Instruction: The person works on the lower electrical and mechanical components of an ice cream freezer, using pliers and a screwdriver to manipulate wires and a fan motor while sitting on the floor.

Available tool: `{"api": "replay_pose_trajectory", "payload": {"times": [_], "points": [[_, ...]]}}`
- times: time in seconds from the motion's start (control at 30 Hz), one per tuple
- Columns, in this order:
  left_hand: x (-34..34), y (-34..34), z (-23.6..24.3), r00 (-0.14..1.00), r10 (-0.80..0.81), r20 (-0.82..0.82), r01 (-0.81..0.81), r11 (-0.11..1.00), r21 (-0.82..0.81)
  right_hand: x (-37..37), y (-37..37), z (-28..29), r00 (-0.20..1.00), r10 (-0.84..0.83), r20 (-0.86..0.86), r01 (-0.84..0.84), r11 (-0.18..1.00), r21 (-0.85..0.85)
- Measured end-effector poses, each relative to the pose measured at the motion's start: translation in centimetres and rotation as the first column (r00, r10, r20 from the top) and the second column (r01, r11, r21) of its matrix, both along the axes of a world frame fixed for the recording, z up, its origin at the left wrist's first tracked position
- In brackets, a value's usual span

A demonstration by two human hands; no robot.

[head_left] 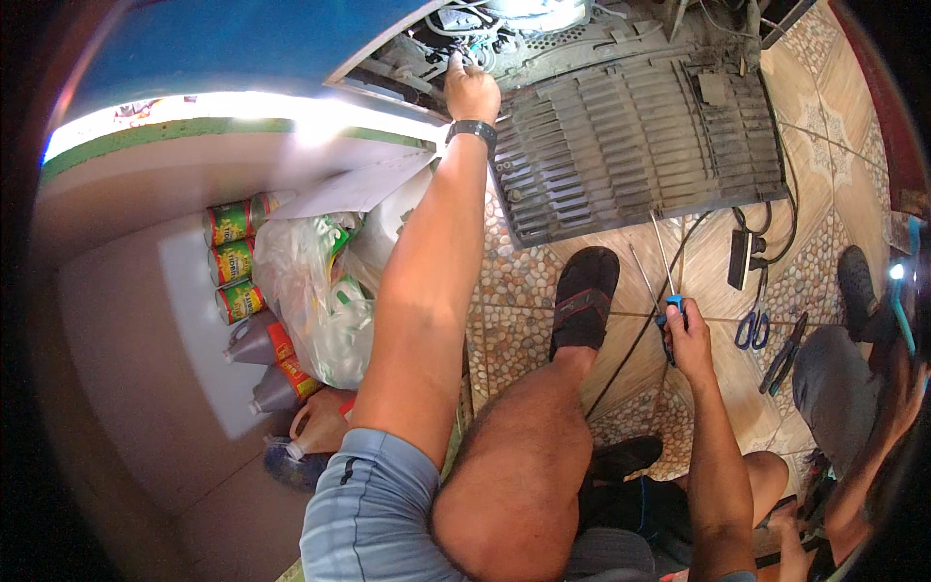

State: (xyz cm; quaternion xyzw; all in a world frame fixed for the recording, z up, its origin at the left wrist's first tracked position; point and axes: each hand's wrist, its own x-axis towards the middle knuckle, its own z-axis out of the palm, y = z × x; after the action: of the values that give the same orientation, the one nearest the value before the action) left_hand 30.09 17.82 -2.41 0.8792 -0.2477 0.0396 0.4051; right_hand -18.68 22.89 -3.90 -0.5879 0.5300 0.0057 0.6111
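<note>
My left hand (470, 92), with a dark watch on its wrist, reaches into the opened base of an appliance (582, 48). Its fingers are bent and drawn together among thin wires (475, 44); what the fingertips hold is too small to make out. Low over the tiled floor, my right hand (689, 344) is closed round a blue-handled screwdriver (675, 303), its shaft pointing at the grille. A second thin metal shaft (644, 268) shows beside it, apparently another screwdriver in the same grip. Between the two hands lies a dusty slatted grille panel (640, 145).
Scissors (753, 330), pliers (784, 354) and a black power strip (740, 260) with cords lie on the floor at right. Another person's hand (912, 388) is at the right edge, near a small light (897, 273). Cans (233, 262), jugs (281, 383) and a plastic bag (315, 291) stand left.
</note>
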Motion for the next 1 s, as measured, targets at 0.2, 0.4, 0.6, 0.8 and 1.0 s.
{"api": "replay_pose_trajectory", "payload": {"times": [0.2,0.4,0.6,0.8,1.0], "points": [[-1.7,1.0,1.3,1.0,-0.01,0.017,0.01,1.0,0.024,0.2,-0.3,-0.9,1.0,0.024,0.017,-0.023,0.998,-0.052],[-2.3,2.6,1.6,0.996,0.014,0.085,-0.025,0.992,0.121,0.9,-0.3,-0.2,0.997,0.067,-0.03,-0.068,0.997,-0.035],[-1.1,1.3,3.0,0.996,-0.081,-0.044,0.092,0.902,0.422,-0.2,-0.3,-1.3,0.996,0.075,-0.048,-0.081,0.987,-0.139],[-0.4,1.8,2.1,0.985,-0.163,-0.062,0.17,0.818,0.549,-0.5,-0.3,-1.1,0.995,0.08,-0.062,-0.086,0.99,-0.108],[0.0,1.1,2.2,0.977,-0.121,-0.175,0.202,0.788,0.582,-1.1,0.1,-1.6,0.991,0.083,-0.108,-0.092,0.992,-0.081]]}}
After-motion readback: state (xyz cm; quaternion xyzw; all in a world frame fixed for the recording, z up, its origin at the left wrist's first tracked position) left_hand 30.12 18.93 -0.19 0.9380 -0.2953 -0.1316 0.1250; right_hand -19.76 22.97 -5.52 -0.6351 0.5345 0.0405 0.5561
